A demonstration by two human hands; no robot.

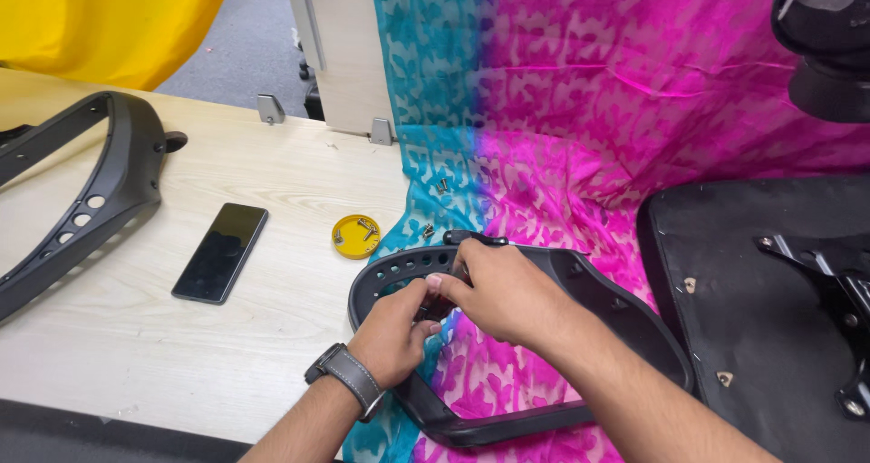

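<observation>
A black curved plastic chair armrest frame [625,313] lies on a pink and teal patterned cloth [580,110]. My left hand [394,332], with a grey-strapped watch on the wrist, is closed around a small dark part against the frame's inner edge. My right hand [503,291] rests over the frame's top, fingers pinching at the same spot beside a row of small holes [408,265]. What the fingertips hold is mostly hidden.
A yellow round lid with screws [355,236] sits on the wooden table [181,336], and loose screws [441,187] lie on the cloth. A black phone [220,251] and a second black frame [91,196] lie left. A black seat base [752,309] lies right.
</observation>
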